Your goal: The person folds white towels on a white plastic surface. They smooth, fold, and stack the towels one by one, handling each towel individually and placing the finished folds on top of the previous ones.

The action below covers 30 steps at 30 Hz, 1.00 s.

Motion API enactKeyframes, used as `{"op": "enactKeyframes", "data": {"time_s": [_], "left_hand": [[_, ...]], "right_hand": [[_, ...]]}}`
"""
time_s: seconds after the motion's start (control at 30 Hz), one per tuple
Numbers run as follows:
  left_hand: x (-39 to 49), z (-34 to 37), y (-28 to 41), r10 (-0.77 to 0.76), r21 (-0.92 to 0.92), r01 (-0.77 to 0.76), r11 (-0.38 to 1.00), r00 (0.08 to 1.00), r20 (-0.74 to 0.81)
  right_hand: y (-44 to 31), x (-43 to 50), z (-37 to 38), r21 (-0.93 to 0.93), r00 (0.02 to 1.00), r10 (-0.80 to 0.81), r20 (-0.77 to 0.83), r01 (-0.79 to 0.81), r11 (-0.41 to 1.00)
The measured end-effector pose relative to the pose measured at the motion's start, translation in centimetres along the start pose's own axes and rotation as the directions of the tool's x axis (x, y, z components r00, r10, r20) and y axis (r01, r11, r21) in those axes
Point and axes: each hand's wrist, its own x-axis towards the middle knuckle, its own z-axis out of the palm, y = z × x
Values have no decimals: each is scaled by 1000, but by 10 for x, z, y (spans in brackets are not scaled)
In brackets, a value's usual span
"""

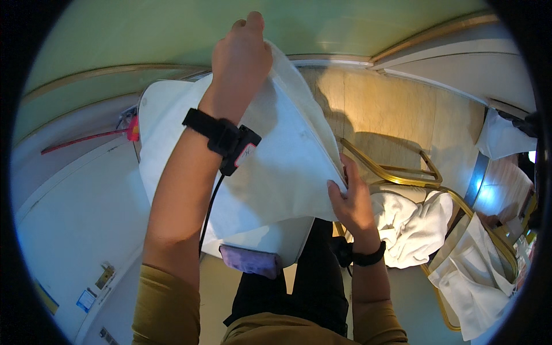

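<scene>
A white cloth (pixel 276 172) lies spread over a white board-like surface (pixel 284 235) before me. My left hand (pixel 246 56) is reached far out over it, its fingers curled at the cloth's raised far edge; the fingertips and their hold are hidden behind the hand. At the right side, my right hand (pixel 353 194) pinches the cloth's edge between thumb and fingers. A purple folded cloth (pixel 251 261) hangs at the near edge of the surface, close to my legs. Both wrists wear black straps with small devices.
To the right, a gold-framed chair (pixel 388 177) stands by a crumpled white cloth (pixel 414 228); more white cloths (pixel 474 276) lie on another gold-framed chair. A red stick-like object (pixel 86 141) is at the left, near a white door (pixel 86 207). A green wall panel (pixel 327 26) rises ahead.
</scene>
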Motion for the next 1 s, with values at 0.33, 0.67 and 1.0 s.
{"op": "enactKeyframes", "data": {"time_s": [0.33, 0.67, 1.0], "left_hand": [[33, 33, -8, -30, 285, -113, 952, 891, 453], [26, 58, 1, 181, -171, -148, 974, 965, 192], [18, 55, -58, -220, 40, 292, 956, 618, 754]], "right_hand": [[12, -31, 16, 213, 956, 168, -242, -116, 970], [36, -55, 19, 447, 920, 315, -235, -186, 875], [60, -75, 31, 833, 851, 523, -48, -255, 491]]}}
